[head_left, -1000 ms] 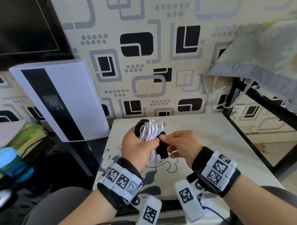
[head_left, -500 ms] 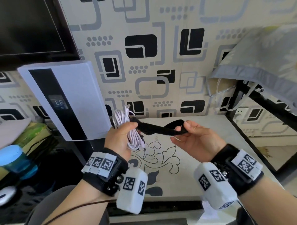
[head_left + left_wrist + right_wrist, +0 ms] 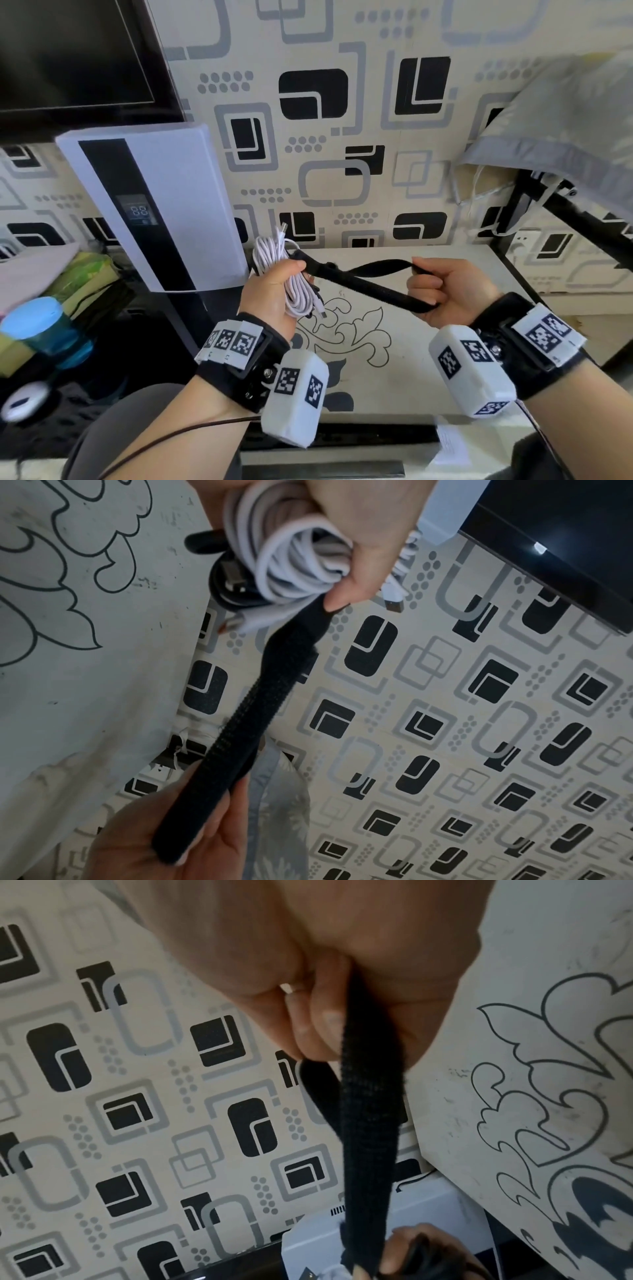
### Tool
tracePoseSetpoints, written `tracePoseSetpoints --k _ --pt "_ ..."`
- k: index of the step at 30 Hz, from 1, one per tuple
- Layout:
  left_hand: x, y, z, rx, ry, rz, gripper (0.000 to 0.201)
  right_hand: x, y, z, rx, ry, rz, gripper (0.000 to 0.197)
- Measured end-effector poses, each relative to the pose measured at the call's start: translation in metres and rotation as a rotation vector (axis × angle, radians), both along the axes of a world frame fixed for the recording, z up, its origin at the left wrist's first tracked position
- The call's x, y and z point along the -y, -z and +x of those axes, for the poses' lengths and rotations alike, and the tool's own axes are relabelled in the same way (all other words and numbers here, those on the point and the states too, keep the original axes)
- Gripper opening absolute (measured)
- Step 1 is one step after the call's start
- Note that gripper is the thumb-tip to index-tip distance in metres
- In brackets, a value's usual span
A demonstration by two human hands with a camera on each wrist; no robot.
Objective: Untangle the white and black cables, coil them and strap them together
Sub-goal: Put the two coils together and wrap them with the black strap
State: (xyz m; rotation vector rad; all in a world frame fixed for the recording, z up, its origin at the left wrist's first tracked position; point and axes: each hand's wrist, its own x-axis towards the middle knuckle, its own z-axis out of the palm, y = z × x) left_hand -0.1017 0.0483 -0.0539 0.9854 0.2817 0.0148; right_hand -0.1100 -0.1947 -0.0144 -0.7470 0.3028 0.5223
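My left hand (image 3: 274, 291) (image 3: 356, 534) grips a coiled bundle above the table's left edge: the white cable (image 3: 274, 255) (image 3: 291, 561) with the black cable (image 3: 226, 588) tucked behind it. A black hook-and-loop strap (image 3: 359, 281) (image 3: 253, 715) (image 3: 369, 1123) runs from the bundle, under my left thumb, across to my right hand (image 3: 445, 291) (image 3: 325, 1001). The right hand's curled fingers hold the strap's far end, folded into a loop and pulled out to the right. Both hands hover over the table (image 3: 428, 377).
A white appliance with a digital display (image 3: 150, 212) leans at the table's left side, close to the bundle. A dark screen (image 3: 68, 51) hangs above it. A grey cushion on a black frame (image 3: 565, 137) stands at the right. A blue-lidded bottle (image 3: 44, 329) sits lower left.
The strap came unwrapped from the bundle. My right hand drew its end out to the right, then curled around it, while my left hand carried the coil to the left.
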Motion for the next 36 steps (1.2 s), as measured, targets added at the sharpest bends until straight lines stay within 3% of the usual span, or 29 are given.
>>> tracePoseSetpoints --k 5,9,13,14,15,17,19,21,24,27,30,36 --pt "-0.034 -0.004 0.019 -0.033 -0.107 -0.041 0.009 0.017 -0.006 -0.012 -0.005 -0.183 -0.309 0.024" --pt "-0.023 -0.004 0.009 0.031 -0.048 0.052 0.010 0.008 0.007 -0.017 0.112 -0.216 -0.546 0.011" --pt "0.007 -0.006 -0.011 0.064 0.040 0.202 0.011 0.004 0.031 -0.011 0.406 -0.286 -1.370 0.012" --pt "0.012 -0.007 -0.013 0.076 0.050 0.242 0.011 0.001 0.032 -0.011 0.482 -0.272 -1.457 0.016" --pt "0.016 -0.006 -0.014 0.090 0.060 0.289 0.012 -0.004 0.031 -0.013 0.573 -0.239 -1.437 0.021" --pt "0.026 -0.004 -0.018 0.112 0.091 0.381 0.020 -0.019 0.027 -0.018 0.722 -0.186 -1.202 0.018" --pt "0.033 -0.002 -0.021 0.113 0.111 0.446 0.029 -0.032 0.023 -0.021 0.748 -0.202 -0.964 0.010" --pt "0.038 0.000 -0.024 0.120 0.120 0.477 0.031 -0.039 0.026 -0.021 0.776 -0.203 -0.982 0.005" --pt "0.041 0.002 -0.025 0.123 0.140 0.495 0.035 -0.045 0.033 -0.019 0.804 -0.210 -1.156 0.022" --pt "0.040 0.002 -0.024 0.086 0.152 0.408 0.033 -0.043 0.031 -0.019 0.724 -0.178 -0.954 0.014" --pt "0.035 0.000 -0.021 0.069 0.159 0.305 0.024 -0.036 0.026 -0.015 0.635 -0.100 -0.837 0.019" --pt "0.030 -0.003 -0.021 0.077 0.234 0.201 0.010 -0.031 0.024 -0.020 0.569 -0.078 -0.876 0.024"
